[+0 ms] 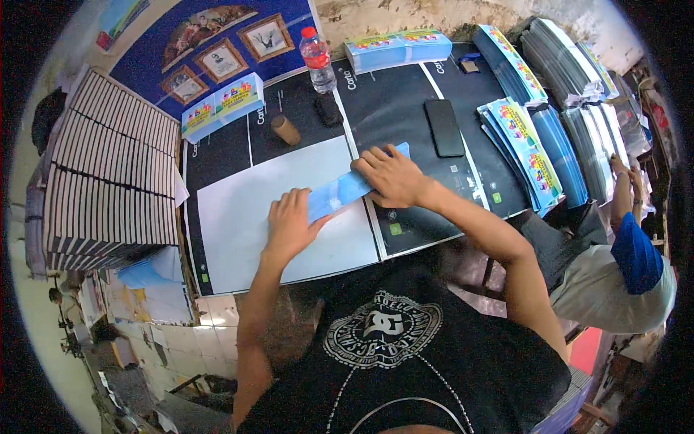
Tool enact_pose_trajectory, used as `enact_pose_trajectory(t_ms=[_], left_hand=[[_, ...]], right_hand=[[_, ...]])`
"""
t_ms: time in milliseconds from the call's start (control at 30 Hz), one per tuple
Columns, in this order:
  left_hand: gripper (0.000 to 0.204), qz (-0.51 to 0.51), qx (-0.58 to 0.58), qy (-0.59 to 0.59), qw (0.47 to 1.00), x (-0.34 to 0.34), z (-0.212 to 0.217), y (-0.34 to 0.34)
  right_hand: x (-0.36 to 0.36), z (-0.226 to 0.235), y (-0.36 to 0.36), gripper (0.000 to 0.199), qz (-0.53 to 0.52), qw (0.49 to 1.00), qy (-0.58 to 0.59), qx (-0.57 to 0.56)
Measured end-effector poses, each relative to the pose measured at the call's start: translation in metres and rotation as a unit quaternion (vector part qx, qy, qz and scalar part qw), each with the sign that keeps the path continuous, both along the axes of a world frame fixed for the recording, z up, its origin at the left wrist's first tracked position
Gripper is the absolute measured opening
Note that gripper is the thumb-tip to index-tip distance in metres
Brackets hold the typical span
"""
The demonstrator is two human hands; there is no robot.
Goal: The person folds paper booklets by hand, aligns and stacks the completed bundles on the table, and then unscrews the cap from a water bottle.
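Observation:
A light blue folded paper strip [338, 195] lies slantwise over the right part of a large white sheet [242, 224]. My left hand [289, 226] holds its left end, thumb along the near edge and fingers on the far side. Curled over the strip's right end, my right hand [390, 177] presses it near the white sheet's edge. A blue corner pokes out beyond those fingers. Past the white sheet stand a brown cylindrical block [285, 131] and a small black object [329, 112] I cannot identify.
Printed blue bundles [397, 50] line the table's back, with printed stacks [520, 145] at right. A water bottle [316, 61] and a phone [444, 128] stand and lie farther back. A tall book stack [116, 173] borders the left. At far right, another person's hand [618, 165] touches papers.

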State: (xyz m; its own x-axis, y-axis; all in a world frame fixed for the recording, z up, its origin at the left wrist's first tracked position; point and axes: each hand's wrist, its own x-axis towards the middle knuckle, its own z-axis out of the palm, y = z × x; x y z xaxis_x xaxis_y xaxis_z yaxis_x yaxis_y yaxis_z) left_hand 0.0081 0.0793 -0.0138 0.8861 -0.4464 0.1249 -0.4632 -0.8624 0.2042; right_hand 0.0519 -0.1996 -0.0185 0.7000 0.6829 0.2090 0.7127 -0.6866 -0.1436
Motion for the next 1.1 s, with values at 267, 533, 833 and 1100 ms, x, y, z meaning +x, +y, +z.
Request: enact_pose_trajectory(t_ms=[267, 533, 833, 1100], left_hand=[[0.051, 0.048, -0.030, 0.019, 0.998, -0.012, -0.007, 0.024], [0.046, 0.058, -0.025, 0.008, 0.998, -0.026, -0.014, 0.025], [0.034, 0.085, -0.063, -0.017, 0.994, -0.099, -0.004, 0.101], [0.030, 0.264, -0.049, -0.028, 0.963, -0.251, 0.065, 0.178]], right_hand=[[0.067, 0.004, -0.080, 0.105, -0.003, 0.949, 0.233, 0.210], [0.122, -0.078, -0.152, 0.112, -0.527, 0.842, 0.111, 0.008], [0.099, -0.071, -0.137, 0.101, -0.151, 0.988, 0.019, 0.009], [0.050, -0.023, 0.183, 0.094, 0.032, 0.984, 0.167, 0.045]])
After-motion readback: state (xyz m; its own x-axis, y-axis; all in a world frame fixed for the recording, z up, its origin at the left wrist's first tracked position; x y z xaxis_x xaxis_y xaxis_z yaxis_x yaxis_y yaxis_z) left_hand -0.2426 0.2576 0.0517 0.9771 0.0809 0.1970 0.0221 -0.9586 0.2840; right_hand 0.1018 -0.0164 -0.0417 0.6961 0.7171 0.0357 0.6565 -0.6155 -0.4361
